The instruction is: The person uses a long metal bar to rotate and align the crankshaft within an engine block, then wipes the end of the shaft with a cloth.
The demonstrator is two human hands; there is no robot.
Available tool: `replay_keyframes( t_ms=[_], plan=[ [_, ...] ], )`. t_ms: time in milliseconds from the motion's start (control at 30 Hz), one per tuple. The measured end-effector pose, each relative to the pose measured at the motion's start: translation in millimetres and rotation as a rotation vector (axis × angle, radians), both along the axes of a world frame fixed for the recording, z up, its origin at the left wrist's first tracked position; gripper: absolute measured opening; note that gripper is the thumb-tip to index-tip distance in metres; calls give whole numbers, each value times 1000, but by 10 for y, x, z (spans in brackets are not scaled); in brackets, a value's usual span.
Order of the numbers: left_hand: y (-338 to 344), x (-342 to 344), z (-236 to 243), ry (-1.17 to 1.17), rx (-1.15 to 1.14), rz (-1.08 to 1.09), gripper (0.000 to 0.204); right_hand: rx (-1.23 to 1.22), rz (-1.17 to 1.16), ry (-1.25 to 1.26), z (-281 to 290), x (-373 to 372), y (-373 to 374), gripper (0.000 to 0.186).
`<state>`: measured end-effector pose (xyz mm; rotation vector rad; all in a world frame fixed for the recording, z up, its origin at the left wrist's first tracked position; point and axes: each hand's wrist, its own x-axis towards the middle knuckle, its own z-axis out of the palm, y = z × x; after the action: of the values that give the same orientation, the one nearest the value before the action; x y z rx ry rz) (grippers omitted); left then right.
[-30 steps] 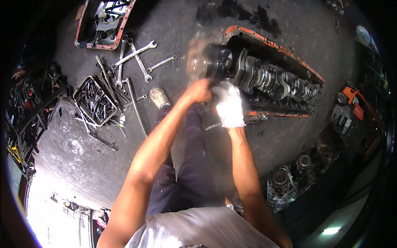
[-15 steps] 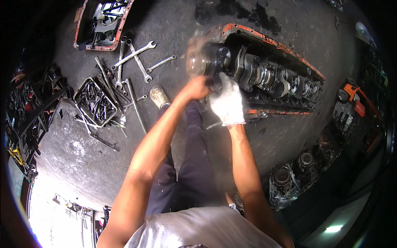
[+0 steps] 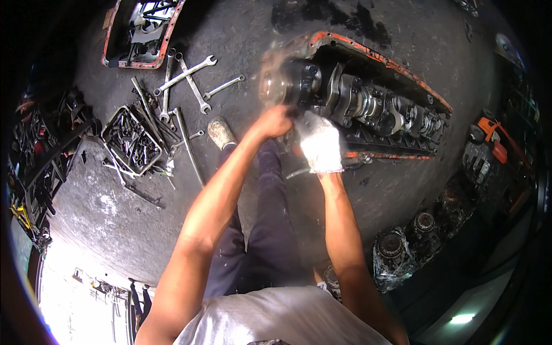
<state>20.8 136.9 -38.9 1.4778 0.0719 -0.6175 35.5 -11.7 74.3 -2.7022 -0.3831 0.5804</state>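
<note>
packages: I see none for certain; clear crinkled plastic wrap [image 3: 386,270] covers a dark round part at lower right, beside the right forearm
labels: none I can make out on any part or tool
signs: none in view
screens: none; the bright patch at lower left is only glare, and the small lit oblong at lower right is too blurred to tell
note: rim of the view is dark, anything there is hidden from me
</note>
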Motion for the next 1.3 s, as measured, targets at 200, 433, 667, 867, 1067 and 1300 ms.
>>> replay_keyframes(
  t_ms=[200, 433, 667, 867, 1067, 1300],
  plan=[
    [29, 26, 209, 79, 12, -2, 42, 49, 210, -193, 308, 10, -49, 29],
    [-60, 153, 546, 226, 235, 9, 39, -61, -125, -56, 179, -508, -666, 23],
    [-33, 293, 680, -101, 618, -339, 35, -38, -183, -215, 66, -563, -630, 24],
    [-17, 204, 589, -145, 409, -119, 39, 147, -350, -264, 33, -166, -61, 27],
    [67, 212, 617, -5, 312, -176, 51, -36, -91, -176, -116, -115, 40, 27],
    [46, 115, 537, 11, 212, -66, 62, 141, 81, -208, -122, -10, -25, 18]
  ],
)
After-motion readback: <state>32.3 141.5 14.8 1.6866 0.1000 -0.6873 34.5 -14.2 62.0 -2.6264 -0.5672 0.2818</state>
